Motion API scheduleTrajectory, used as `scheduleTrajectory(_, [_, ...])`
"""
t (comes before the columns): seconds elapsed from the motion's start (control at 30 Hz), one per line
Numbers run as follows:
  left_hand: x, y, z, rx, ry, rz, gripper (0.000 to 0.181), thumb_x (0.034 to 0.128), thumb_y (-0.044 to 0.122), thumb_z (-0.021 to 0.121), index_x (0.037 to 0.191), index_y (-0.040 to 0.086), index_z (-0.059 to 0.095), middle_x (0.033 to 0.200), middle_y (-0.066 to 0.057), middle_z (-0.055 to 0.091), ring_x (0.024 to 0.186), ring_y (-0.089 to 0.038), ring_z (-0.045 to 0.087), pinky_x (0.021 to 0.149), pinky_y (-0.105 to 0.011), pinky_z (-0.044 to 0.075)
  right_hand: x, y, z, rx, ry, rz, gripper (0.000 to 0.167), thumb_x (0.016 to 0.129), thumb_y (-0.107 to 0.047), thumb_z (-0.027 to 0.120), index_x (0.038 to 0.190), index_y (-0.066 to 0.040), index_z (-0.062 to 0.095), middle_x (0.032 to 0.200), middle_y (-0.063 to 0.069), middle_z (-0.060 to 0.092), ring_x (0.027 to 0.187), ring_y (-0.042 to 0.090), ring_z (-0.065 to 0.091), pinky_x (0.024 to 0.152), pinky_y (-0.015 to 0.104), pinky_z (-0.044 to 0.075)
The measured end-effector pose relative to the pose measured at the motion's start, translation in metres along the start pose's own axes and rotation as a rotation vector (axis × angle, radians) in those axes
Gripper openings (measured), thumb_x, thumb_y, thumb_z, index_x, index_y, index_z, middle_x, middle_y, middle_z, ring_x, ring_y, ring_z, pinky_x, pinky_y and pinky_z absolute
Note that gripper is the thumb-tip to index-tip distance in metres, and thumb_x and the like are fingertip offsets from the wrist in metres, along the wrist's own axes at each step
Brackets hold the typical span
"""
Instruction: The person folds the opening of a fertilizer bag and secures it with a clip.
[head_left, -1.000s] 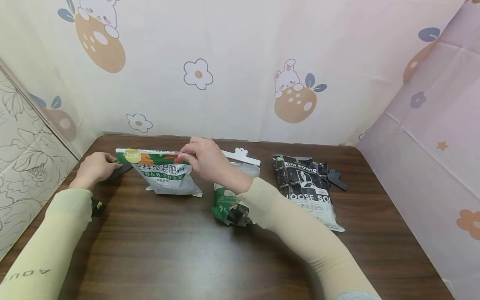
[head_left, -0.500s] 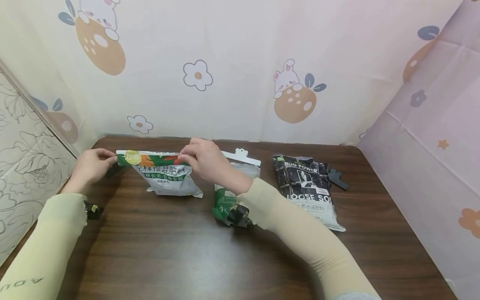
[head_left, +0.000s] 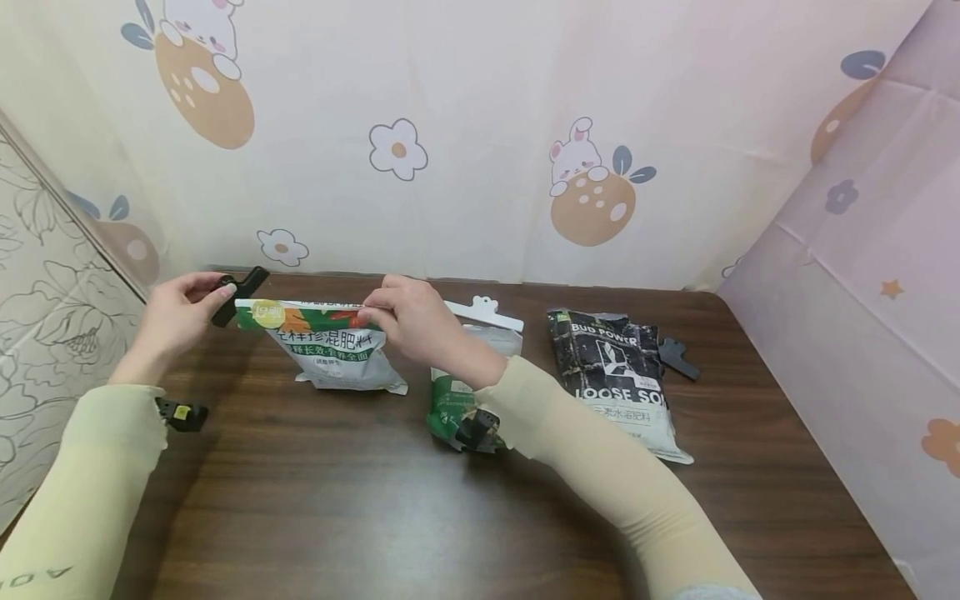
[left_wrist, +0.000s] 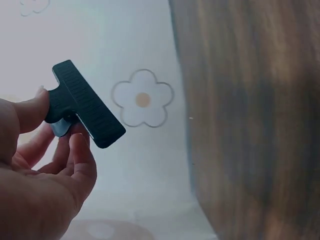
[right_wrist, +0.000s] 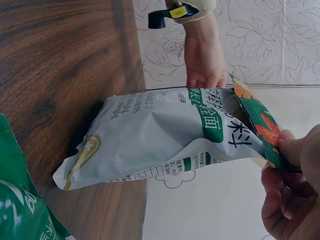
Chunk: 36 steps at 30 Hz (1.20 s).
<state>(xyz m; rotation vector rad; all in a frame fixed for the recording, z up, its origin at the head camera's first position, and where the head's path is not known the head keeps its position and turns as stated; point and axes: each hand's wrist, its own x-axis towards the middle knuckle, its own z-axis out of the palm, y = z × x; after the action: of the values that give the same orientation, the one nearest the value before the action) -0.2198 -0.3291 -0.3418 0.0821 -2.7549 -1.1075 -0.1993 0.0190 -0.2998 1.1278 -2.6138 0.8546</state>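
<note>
My left hand (head_left: 174, 312) holds a black bag clip (head_left: 246, 292) by its handles, just off the left end of the bag's folded top. Thumb and fingers pinch the handles of the clip (left_wrist: 89, 105) in the left wrist view, where its long straight bar points away from the palm. A white and green fertilizer bag (head_left: 335, 362) stands on the table with its top folded over into a green, flowered strip. At the right end of that fold, my right hand (head_left: 420, 321) pinches the strip between thumb and fingers; the right wrist view shows this fold (right_wrist: 262, 125) from the side.
Right of this bag stands a green and grey bag (head_left: 450, 408) with a white clip (head_left: 483, 312) across its top, partly behind my right forearm. Further right lie a black and white soil bag (head_left: 607, 358) and a dark grey clip (head_left: 679, 358). A patterned curtain (head_left: 480, 200) borders the wooden table (head_left: 337, 500).
My left hand has lifted the black clip from the table at the bag's left, up beside the fold's left end. The right hand keeps its pinch on the fold, nearly still.
</note>
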Motion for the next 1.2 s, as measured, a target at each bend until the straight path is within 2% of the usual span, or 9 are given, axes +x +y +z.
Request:
scheduleTrajectory(0.2, [-0.004, 0.022, -0.012, -0.020, 0.096, 0.059, 0.059, 0.1001, 0.046, 0.055, 0.135, -0.001, 0.057, 0.121, -0.017, 0.063, 0.086, 0.013, 0.050, 0.073, -0.010, 0.040, 0.000, 0.001, 0.001, 0.001, 0.005, 0.001, 0.013, 0.099, -0.021, 0.065, 0.098, -0.013, 0.076, 0.084, -0.004, 0.056, 0.074, 0.011, 0.051, 0.069, 0.023, 0.042])
scheduleTrajectory(0.33, [-0.008, 0.038, -0.017, -0.022, 0.176, 0.111, 0.053, 0.0980, 0.041, 0.061, 0.131, 0.000, 0.062, 0.111, -0.002, 0.069, 0.080, 0.025, 0.047, 0.067, -0.006, 0.041, 0.000, 0.000, 0.001, 0.011, 0.005, 0.002, 0.014, 0.098, -0.021, 0.066, 0.098, -0.013, 0.076, 0.084, -0.004, 0.056, 0.075, 0.010, 0.051, 0.068, 0.022, 0.042])
scheduleTrajectory(0.43, [-0.013, 0.050, -0.019, -0.010, 0.215, 0.155, 0.047, 0.0969, 0.038, 0.064, 0.126, 0.000, 0.065, 0.099, 0.017, 0.067, 0.077, 0.024, 0.049, 0.065, -0.006, 0.040, 0.001, 0.000, 0.002, 0.015, 0.002, 0.004, 0.014, 0.098, -0.021, 0.066, 0.099, -0.013, 0.077, 0.084, -0.005, 0.055, 0.075, 0.010, 0.051, 0.067, 0.022, 0.042])
scheduleTrajectory(0.53, [-0.017, 0.061, -0.020, -0.022, 0.223, 0.190, 0.043, 0.0965, 0.035, 0.066, 0.122, 0.000, 0.067, 0.087, 0.035, 0.057, 0.075, 0.021, 0.052, 0.066, -0.008, 0.039, 0.001, 0.000, 0.002, 0.016, 0.003, 0.003, 0.014, 0.098, -0.021, 0.066, 0.099, -0.013, 0.077, 0.084, -0.005, 0.055, 0.074, 0.009, 0.050, 0.067, 0.022, 0.042])
scheduleTrajectory(0.63, [-0.021, 0.071, -0.022, -0.042, 0.204, 0.213, 0.038, 0.0964, 0.032, 0.067, 0.119, 0.001, 0.068, 0.082, 0.041, 0.052, 0.075, 0.016, 0.054, 0.065, -0.010, 0.039, 0.001, 0.000, 0.002, 0.017, 0.008, 0.000, 0.014, 0.098, -0.021, 0.066, 0.099, -0.013, 0.077, 0.083, -0.004, 0.055, 0.074, 0.009, 0.050, 0.067, 0.022, 0.042])
scheduleTrajectory(0.83, [-0.029, 0.090, -0.027, -0.082, 0.132, 0.241, 0.030, 0.0952, 0.027, 0.070, 0.115, 0.005, 0.069, 0.078, 0.034, 0.061, 0.070, 0.005, 0.059, 0.057, -0.016, 0.039, 0.001, 0.000, 0.001, 0.018, 0.015, -0.006, 0.014, 0.098, -0.021, 0.066, 0.098, -0.013, 0.076, 0.083, -0.004, 0.055, 0.073, 0.009, 0.050, 0.067, 0.022, 0.042])
scheduleTrajectory(0.97, [-0.033, 0.104, -0.027, -0.083, 0.112, 0.278, 0.025, 0.0937, 0.025, 0.072, 0.113, 0.008, 0.072, 0.078, 0.030, 0.064, 0.066, -0.002, 0.060, 0.053, -0.021, 0.037, 0.000, 0.001, 0.002, 0.015, 0.025, -0.010, 0.013, 0.098, -0.021, 0.065, 0.097, -0.013, 0.076, 0.083, -0.004, 0.056, 0.073, 0.009, 0.051, 0.068, 0.022, 0.042])
scheduleTrajectory(1.1, [-0.038, 0.117, -0.025, -0.064, 0.085, 0.317, 0.020, 0.0931, 0.022, 0.073, 0.110, 0.010, 0.074, 0.086, 0.025, 0.067, 0.068, -0.004, 0.060, 0.053, -0.020, 0.038, 0.000, 0.002, 0.002, 0.014, 0.031, -0.010, 0.014, 0.098, -0.021, 0.065, 0.097, -0.013, 0.076, 0.083, -0.004, 0.056, 0.072, 0.010, 0.050, 0.068, 0.023, 0.042])
scheduleTrajectory(1.2, [-0.043, 0.125, -0.021, -0.031, 0.055, 0.357, 0.017, 0.0934, 0.020, 0.072, 0.108, 0.012, 0.075, 0.097, 0.011, 0.071, 0.071, -0.006, 0.059, 0.054, -0.019, 0.041, 0.001, 0.001, 0.002, 0.020, 0.019, -0.004, 0.014, 0.098, -0.021, 0.065, 0.098, -0.012, 0.076, 0.083, -0.004, 0.055, 0.073, 0.010, 0.050, 0.067, 0.023, 0.042])
